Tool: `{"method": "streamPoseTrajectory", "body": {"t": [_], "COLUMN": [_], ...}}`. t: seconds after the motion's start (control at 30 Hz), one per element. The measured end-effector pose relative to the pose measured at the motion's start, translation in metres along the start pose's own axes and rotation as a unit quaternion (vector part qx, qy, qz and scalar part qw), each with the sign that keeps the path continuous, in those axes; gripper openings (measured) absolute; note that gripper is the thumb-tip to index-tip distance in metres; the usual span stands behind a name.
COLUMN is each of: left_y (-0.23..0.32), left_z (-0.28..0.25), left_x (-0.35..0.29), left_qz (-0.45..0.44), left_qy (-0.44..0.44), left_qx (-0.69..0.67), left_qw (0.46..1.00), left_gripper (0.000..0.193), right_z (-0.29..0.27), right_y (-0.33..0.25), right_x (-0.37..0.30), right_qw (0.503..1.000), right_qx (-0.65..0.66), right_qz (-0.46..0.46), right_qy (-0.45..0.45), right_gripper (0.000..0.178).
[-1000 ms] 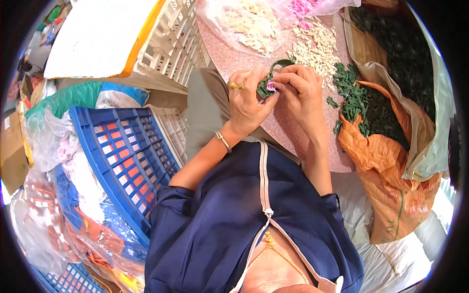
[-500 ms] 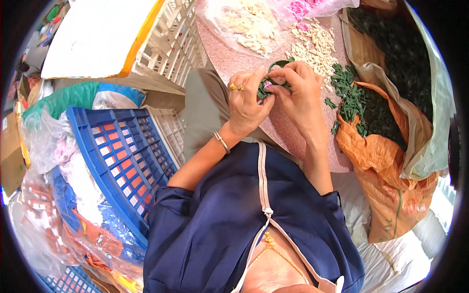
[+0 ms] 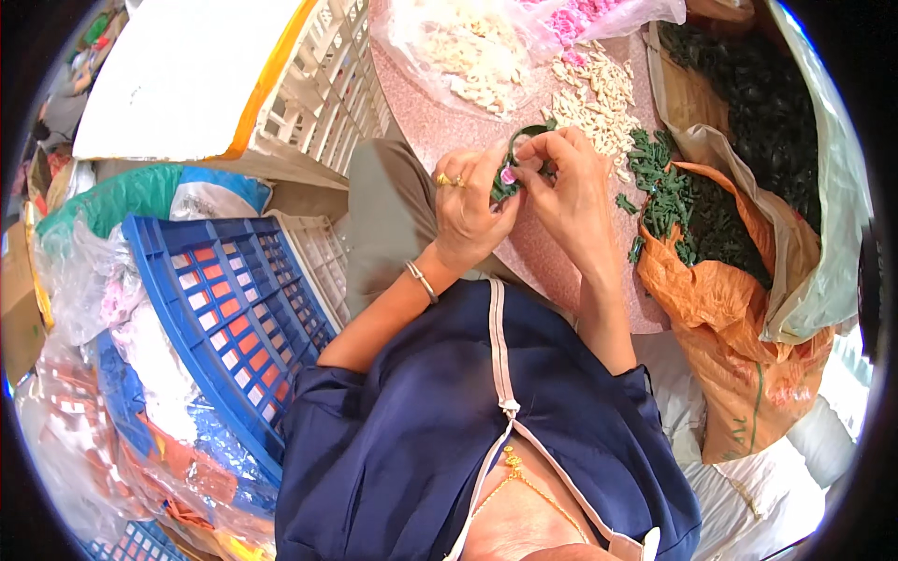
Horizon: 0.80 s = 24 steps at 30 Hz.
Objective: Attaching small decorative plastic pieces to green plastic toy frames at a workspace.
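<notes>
Head view: both hands meet over the near edge of the pink speckled worktop, in front of the chest, probably so that small parts can be worked close to the eyes. The left hand has its grip clamped around a dark green bundle, which is raised off the surface; a small pink piece shows at its top, and a green strip arches above it. The right hand brings thumb and fingertips close together beside the pink piece; whether they pinch it I cannot tell. Loose pale pieces lie just beyond the hands and green pieces spill beside the right one, seemingly within easy reach. A clear bag holds more pale pieces farther off, perhaps to keep them gathered. As for writing, the orange sack at right bears green and reddish marks, too creased and small to read.
</notes>
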State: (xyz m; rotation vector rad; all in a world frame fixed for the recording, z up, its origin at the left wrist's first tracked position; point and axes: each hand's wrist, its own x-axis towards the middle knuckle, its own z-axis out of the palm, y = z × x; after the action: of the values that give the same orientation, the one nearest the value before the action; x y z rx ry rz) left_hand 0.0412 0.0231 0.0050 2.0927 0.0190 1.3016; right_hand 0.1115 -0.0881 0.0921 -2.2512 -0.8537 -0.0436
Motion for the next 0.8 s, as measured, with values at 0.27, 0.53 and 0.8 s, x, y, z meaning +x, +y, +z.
{"method": "streamPoseTrajectory", "body": {"t": [0.27, 0.53, 0.8], "left_y": [0.013, 0.015, 0.007], "left_z": [-0.008, -0.006, -0.006], "left_x": [0.002, 0.012, 0.006], "left_qz": [-0.066, -0.057, -0.057], "left_qy": [-0.082, -0.092, -0.065], "left_qx": [0.132, 0.146, 0.125], "left_qw": [0.986, 0.983, 0.988], "left_gripper": [0.075, 0.072, 0.072], "right_z": [-0.038, -0.002, -0.049], "right_y": [0.048, 0.129, 0.070], "right_x": [0.064, 0.129, 0.061], "right_qw": [0.982, 0.954, 0.997], "right_qx": [-0.163, -0.291, 0.048], "right_qz": [0.063, 0.007, 0.057], "right_qy": [0.072, 0.070, -0.030], "right_gripper": [0.014, 0.018, 0.016]}}
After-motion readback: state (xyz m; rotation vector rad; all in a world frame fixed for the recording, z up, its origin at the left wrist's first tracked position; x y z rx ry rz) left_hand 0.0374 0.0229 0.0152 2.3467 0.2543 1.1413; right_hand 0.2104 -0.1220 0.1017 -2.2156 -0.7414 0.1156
